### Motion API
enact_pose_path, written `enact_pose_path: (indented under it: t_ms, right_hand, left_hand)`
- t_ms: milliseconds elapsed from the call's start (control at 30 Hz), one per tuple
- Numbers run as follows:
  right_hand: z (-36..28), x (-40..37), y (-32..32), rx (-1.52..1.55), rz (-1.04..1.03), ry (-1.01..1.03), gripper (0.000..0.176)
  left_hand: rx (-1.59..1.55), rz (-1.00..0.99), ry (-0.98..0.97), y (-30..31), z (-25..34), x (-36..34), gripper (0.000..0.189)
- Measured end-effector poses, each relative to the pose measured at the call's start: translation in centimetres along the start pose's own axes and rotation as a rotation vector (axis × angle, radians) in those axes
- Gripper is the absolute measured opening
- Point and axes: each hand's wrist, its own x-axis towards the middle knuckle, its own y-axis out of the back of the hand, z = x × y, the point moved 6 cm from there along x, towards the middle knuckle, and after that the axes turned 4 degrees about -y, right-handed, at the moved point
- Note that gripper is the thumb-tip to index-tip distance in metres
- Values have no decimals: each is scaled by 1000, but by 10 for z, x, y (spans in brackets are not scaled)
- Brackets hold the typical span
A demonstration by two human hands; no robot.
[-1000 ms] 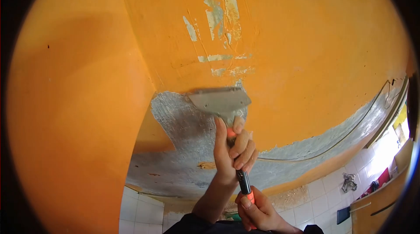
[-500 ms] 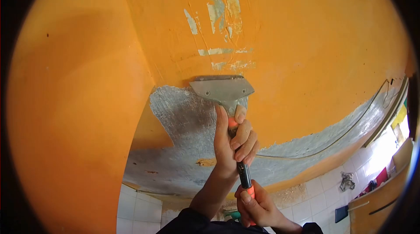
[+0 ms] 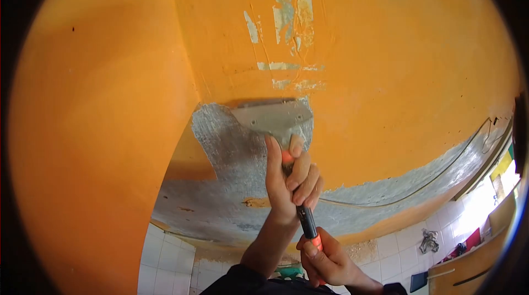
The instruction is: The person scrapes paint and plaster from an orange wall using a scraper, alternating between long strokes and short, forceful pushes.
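Observation:
A wide-bladed scraper (image 3: pixel 273 117) lies with its edge against the orange painted surface (image 3: pixel 386 85), at the upper border of a bare grey patch (image 3: pixel 226 143). My left hand (image 3: pixel 292 179) is wrapped round the upper handle just below the blade, thumb along one side. Lower down, my right hand (image 3: pixel 326 259) grips the red end of the same black handle (image 3: pixel 307 222). Above the blade, several pale scraped strips (image 3: pixel 281 66) and cracks mark the orange paint.
An orange wall (image 3: pixel 93 129) stands close on the left. A loose cable (image 3: pixel 386 202) runs along the grey strip to the right. White tiles (image 3: pixel 165 256), a wooden cabinet (image 3: pixel 474 264) and a bright window (image 3: pixel 485 201) lie below.
The scraper blade and my left hand have shifted slightly left, uncovering more bare grey at the blade's right end. Both hands keep their grip, and the view has moved slightly.

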Motion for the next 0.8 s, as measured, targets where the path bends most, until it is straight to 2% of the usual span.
enact_pose_path:
  t_ms: [133,200,333,400,433,500,533,600,733,767,800]
  right_hand:
    - [8,-7,-2,21,-6,-40,28]
    - [-3,-8,-3,58,28,87,26]
    - [-8,-6,-4,73,0,86,26]
    - [-1,-6,-3,122,3,160,26]
    - [-4,-5,0,107,-13,155,26]
    - [1,-3,6,-17,7,-19,28]
    - [2,-4,3,-9,2,-32,28]
    - [-9,-3,2,19,-9,109,27]
    - [4,-7,6,41,9,116,27]
    - [16,-5,12,133,-6,-98,25]
    - [18,-5,11,141,-4,-107,25]
  left_hand:
    - [39,40,-17,6,-3,-7,46]
    - [38,32,-37,5,-2,-1,45]
    - [106,72,-39,-3,1,0,45]
    - [85,67,-36,0,-2,-7,45]
    - [55,64,-35,-1,-4,-7,45]
    - [73,57,-64,3,-1,1,45]
    - [88,60,-67,3,0,3,45]
    - [93,77,-79,2,0,1,45]
    - [116,70,-65,7,-4,-3,44]
    - [97,56,-58,5,-4,-3,44]
    - [96,69,-56,3,-2,-2,44]
